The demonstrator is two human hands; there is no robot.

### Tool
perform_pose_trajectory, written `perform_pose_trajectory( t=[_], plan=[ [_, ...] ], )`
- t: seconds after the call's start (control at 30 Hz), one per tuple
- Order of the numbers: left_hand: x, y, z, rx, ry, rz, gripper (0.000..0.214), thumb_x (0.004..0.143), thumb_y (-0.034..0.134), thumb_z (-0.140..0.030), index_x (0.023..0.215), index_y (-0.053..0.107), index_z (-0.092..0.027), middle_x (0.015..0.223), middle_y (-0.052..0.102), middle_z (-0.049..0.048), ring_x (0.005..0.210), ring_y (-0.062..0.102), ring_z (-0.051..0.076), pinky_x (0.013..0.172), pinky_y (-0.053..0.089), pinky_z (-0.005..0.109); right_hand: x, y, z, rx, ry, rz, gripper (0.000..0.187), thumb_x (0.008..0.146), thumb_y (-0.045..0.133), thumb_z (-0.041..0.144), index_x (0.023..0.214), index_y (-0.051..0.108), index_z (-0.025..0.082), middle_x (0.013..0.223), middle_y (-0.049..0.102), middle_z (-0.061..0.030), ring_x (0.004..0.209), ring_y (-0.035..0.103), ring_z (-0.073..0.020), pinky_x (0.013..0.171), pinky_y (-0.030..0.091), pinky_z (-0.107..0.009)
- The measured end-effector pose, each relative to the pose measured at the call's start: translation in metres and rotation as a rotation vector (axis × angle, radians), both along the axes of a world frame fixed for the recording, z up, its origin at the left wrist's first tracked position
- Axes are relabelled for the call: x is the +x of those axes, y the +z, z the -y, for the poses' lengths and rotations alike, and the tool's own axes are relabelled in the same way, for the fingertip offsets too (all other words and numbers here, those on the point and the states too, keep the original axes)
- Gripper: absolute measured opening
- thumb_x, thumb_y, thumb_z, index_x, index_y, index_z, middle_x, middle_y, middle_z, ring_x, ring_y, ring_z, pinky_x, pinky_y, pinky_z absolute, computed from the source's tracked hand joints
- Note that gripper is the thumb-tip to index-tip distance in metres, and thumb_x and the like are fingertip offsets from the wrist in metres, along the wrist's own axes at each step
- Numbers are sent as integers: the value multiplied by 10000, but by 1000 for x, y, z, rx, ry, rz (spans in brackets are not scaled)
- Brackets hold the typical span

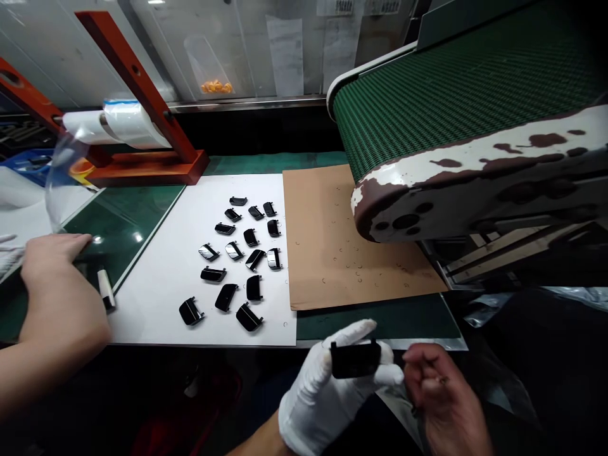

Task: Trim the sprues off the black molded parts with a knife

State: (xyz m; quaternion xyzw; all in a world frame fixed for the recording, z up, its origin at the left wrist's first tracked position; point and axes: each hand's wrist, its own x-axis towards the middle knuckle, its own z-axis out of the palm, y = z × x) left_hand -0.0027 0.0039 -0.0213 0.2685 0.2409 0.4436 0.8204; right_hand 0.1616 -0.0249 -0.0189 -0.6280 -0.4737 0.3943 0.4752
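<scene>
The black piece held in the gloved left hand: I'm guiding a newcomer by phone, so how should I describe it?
Find the green conveyor belt at upper right, then look down past the brown cardboard. Near the bottom, the wearer's white-gloved left hand holds the black piece. Unlike the similar black pieces lying on the white sheet, it is held off the table.

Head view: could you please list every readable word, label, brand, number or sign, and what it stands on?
No text is readable.
Labels at the top edge: print too small and blurred.
Pale sheets near them: too blurred to tell.
Held black part: none visible.
</scene>
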Motion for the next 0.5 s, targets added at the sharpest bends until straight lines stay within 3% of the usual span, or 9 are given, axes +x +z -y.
perform_pose_trajectory(
  t=[0.07,0.17,0.33,0.43,0.5],
  plan=[
    [-8,6,-5,14,11,-53,767,648,787,-621,1290,601,-246,1172,690,135,1101,654,345,1028,457,466,2,1,0,11,38,-9,553,861,351,736,965,609,259,598,512,26,490,486,-140,417,430,-218],
    [-21,14,-12,114,51,-253,888,511,934,-437,1307,594,-239,1200,680,110,1160,612,346,1056,440,437,6,6,0,3,103,110,419,959,357,547,899,653,256,610,572,8,528,557,-136,463,464,-194],
    [-29,21,-13,468,97,-502,852,604,914,-315,1362,525,-350,1228,669,31,1130,635,261,1019,479,333,2,25,-7,72,255,265,292,978,421,400,894,672,274,599,599,33,508,580,-120,483,460,-191],
    [-29,26,-12,604,132,-610,904,595,921,-258,1374,487,-409,1257,656,-15,1135,633,225,1018,475,278,-4,41,-13,144,343,328,454,954,349,591,841,632,255,599,573,33,484,552,-128,447,428,-221],
    [-29,30,-11,663,140,-667,914,598,918,-258,1381,473,-416,1266,650,-26,1125,638,218,1025,471,271,-8,51,-17,183,366,407,635,831,290,798,751,574,236,551,511,35,432,493,-132,394,378,-244]
  ],
)
